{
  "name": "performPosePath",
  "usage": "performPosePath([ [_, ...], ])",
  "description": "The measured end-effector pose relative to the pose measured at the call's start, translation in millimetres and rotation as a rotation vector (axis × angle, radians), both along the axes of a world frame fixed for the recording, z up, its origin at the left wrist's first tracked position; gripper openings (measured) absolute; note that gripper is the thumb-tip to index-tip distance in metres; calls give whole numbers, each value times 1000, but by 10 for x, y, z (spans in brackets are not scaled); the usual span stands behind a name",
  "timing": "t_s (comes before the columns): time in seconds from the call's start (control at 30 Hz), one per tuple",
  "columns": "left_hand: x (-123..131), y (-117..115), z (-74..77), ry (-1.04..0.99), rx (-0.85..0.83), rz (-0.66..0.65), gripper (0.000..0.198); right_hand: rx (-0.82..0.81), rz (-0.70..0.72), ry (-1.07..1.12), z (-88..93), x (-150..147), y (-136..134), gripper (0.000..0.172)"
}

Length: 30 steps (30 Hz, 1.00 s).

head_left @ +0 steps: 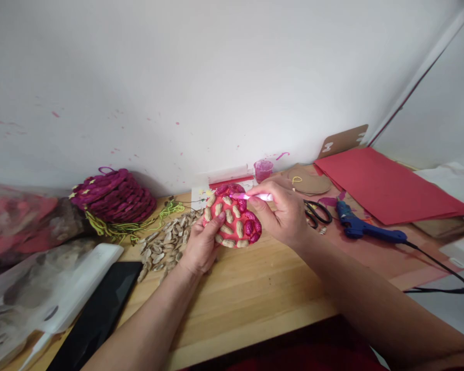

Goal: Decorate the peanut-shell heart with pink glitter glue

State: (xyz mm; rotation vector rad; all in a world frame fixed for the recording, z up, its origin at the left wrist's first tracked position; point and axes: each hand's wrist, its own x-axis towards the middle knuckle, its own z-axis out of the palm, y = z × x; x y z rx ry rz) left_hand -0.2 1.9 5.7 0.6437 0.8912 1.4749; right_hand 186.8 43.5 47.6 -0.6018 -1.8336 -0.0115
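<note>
My left hand (201,246) grips the lower left edge of a red heart-shaped piece (232,219) studded with peanut shells, some painted magenta, and holds it tilted above the wooden table (247,304). My right hand (282,214) is closed on a thin pink-handled brush (251,196), its tip touching the upper part of the heart. A pile of loose peanut shells (164,245) lies just left of my left hand.
A magenta woven basket (114,197) with yellow-green yarn sits at the left. A small pink paint cup (263,169) stands by the wall. Black scissors (317,212), a blue glue gun (365,230) with its cord, and red paper sheets (386,185) lie right. A black tablet (100,309) lies front left.
</note>
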Motion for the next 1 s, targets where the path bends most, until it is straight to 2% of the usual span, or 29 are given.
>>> performPosePath([
  [0.47, -8, -1, -39, -27, -26, -12, 48, -32, 35, 4, -10, 12, 19, 5],
  [1.0, -56, 11, -26, -47, -61, -41, 32, -299, 122, 134, -48, 49, 79, 14],
])
